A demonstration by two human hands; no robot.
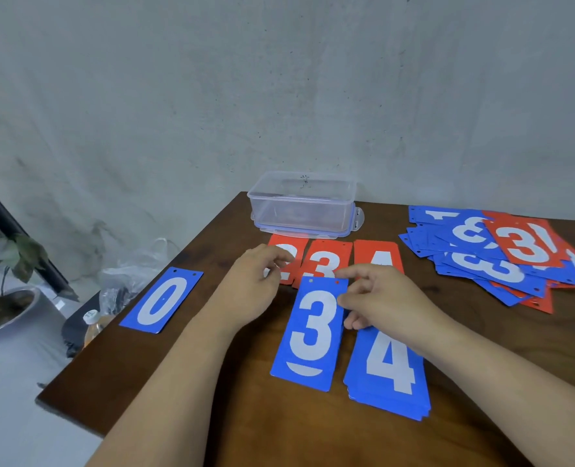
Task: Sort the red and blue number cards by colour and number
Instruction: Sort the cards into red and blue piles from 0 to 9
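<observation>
A blue 3 card (313,335) lies near the table's middle, and my right hand (380,298) pinches its right edge between thumb and forefinger. My left hand (255,281) hovers to its left with fingers loosely curled over the red 2 card (288,261), holding nothing. Red 3 (326,259) and red 4 (379,256) lie in a row beside the red 2. A stack of blue 4 cards (387,369) sits right of the blue 3, partly under my right wrist. A blue 0 card (161,299) lies alone at the left.
A mixed pile of red and blue cards (502,254) is spread at the back right. A clear plastic box (303,203) stands behind the red row. The table's left edge (77,365) drops to a floor with a potted plant (3,291) and a bottle (92,323).
</observation>
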